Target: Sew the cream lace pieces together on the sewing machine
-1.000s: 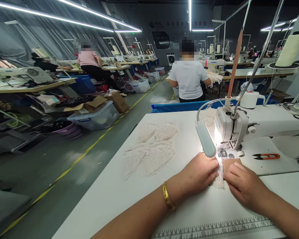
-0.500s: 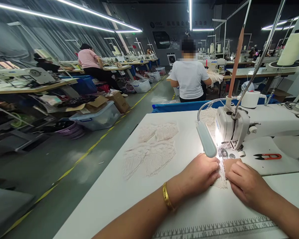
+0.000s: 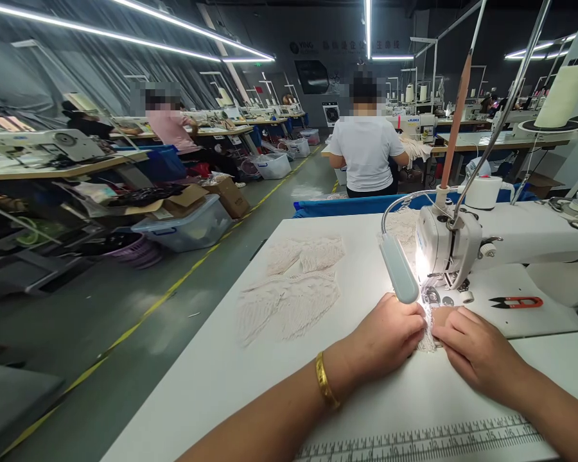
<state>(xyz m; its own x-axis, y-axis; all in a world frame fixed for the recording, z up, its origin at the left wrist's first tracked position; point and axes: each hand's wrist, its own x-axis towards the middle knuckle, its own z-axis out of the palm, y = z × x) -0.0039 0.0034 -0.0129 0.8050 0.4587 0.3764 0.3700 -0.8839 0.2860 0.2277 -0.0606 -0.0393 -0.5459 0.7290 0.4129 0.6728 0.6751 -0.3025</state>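
My left hand (image 3: 388,333) and right hand (image 3: 479,353), fingers together, apparently pinch the narrow cream lace strip (image 3: 428,338) (edges partly hidden); just beyond my grip stands the white, blue-marked sewing machine (image 3: 525,232).

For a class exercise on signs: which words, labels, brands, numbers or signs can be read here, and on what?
"YING": dark back wall; smaller print beneath it unreadable.
"生命线": same wall; the line's other characters are too blurred.
"JUKI": white sewing machine beyond the person in white.
Ruler numbers: too small to read surely.
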